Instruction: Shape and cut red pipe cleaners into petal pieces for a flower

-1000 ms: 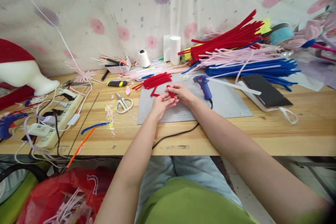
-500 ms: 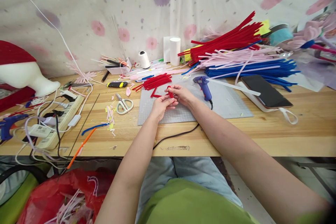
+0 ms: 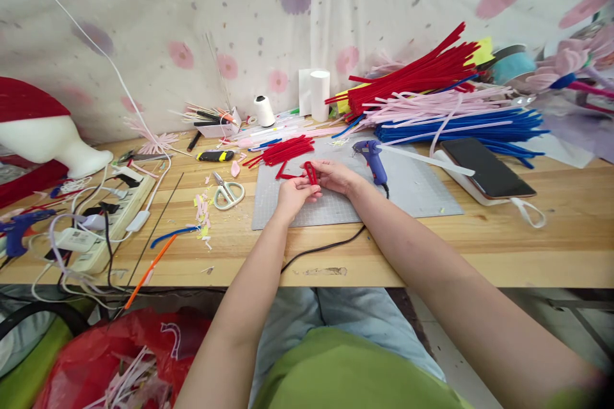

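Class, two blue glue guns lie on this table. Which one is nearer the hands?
The glue gun on the grey mat, just beside the right hand; the other glue gun lies far left by the power strip.

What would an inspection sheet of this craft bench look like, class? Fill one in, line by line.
surface: wooden table with a grey cutting mat under the hands.
job's things: red pipe-cleaner loop; short red pieces piled just behind it.
clutter: scissors, utility knife and paper scraps to the left; blue glue gun and phone to the right; long red stems and blue stems heaped at the back.
grips: left hand and right hand both pinch the loop.
cables: black cable runs from the glue gun to the table's front edge; power strip with plugs far left.
surroundings: floral curtain behind; red bag below the table.
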Motion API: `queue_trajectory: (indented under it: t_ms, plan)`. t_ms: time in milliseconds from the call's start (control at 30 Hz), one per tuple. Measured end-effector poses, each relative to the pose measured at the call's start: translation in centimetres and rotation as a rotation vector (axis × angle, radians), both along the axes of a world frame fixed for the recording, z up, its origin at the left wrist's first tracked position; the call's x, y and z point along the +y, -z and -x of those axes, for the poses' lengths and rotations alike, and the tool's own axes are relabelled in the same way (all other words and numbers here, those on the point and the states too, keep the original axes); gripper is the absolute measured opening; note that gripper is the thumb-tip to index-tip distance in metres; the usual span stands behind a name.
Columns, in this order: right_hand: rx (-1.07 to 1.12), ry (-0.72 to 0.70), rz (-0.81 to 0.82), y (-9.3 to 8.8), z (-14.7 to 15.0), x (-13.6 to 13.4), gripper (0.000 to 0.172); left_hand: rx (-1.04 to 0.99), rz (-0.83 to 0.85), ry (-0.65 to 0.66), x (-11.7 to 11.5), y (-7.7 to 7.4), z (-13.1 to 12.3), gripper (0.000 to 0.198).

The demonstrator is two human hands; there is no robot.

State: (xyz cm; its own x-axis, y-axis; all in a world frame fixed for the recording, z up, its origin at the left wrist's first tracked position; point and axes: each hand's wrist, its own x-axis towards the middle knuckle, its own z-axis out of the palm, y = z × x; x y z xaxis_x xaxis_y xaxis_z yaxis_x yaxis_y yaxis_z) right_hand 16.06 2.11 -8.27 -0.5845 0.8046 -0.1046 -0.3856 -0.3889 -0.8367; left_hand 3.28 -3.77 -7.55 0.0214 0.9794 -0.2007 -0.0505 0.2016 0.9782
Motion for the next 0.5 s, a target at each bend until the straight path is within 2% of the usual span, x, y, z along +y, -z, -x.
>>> queue_trajectory:
  t_ms: [267, 500]
  plan:
    - [0.07, 0.037, 0.088, -0.03, 0.21, 0.04, 0.013, 0.001, -0.012, 0.02, -0.05, 0.19, -0.22, 0.014]
    - [0.07, 0.077, 0.109, 0.09, 0.52, 0.17, 0.012, -0.008, 0.001, 0.019, -0.34, -0.26, -0.49, 0.012]
